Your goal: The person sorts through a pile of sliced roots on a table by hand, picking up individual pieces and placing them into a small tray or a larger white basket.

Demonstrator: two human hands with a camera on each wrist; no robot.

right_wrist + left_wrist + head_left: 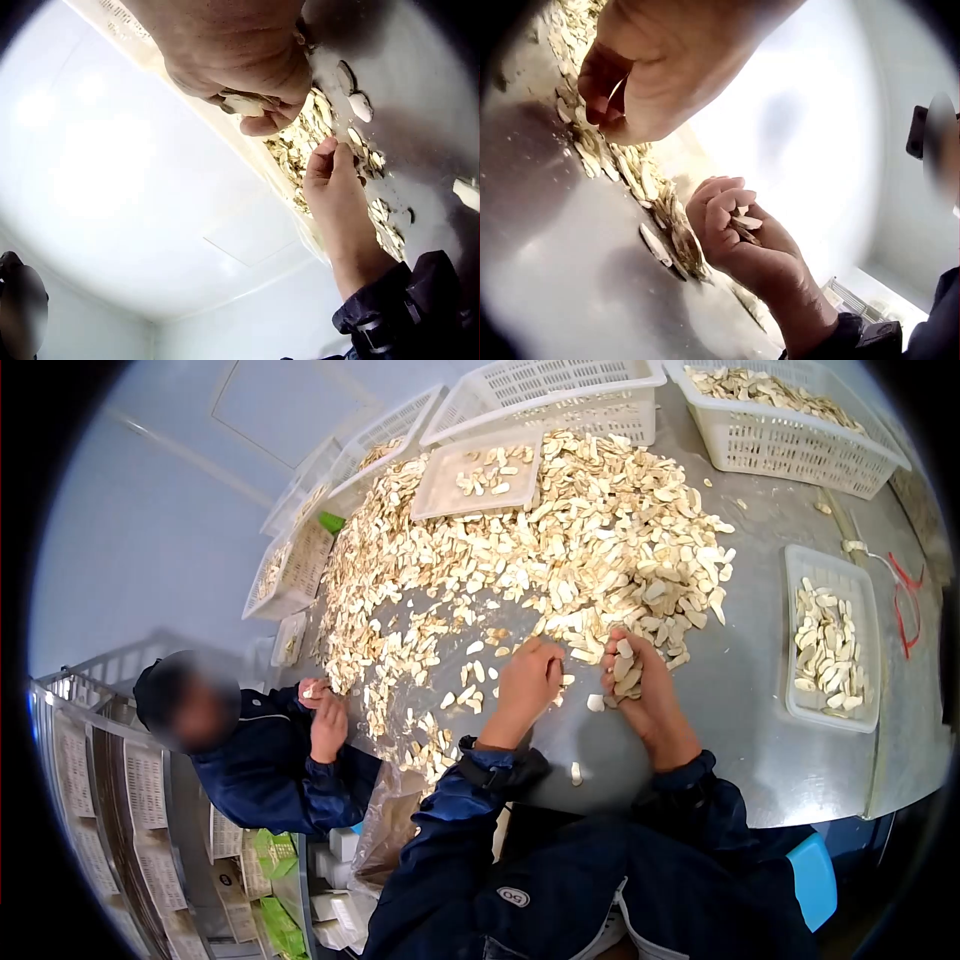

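Pale dried slices [630,510] lie in a broad heap on the grey metal table [740,760]. At the heap's near edge, my right hand [650,695] has its fingers curled round several slices [627,668]; these also show in its palm in the left wrist view [748,223] and between its fingers in the right wrist view. To its left is my left hand [528,690], low over the near slices. Its fingers are curled, with thumb and fingertips together in the right wrist view [330,154], and no slice shows clearly in them.
A shallow white tray of slices [875,650] stands on the right. Another tray [428,495] rests on the heap. White baskets [790,455] line the far side. At the left, another person [270,760] in dark blue has both hands at the table edge, beside a clear plastic bag [385,825].
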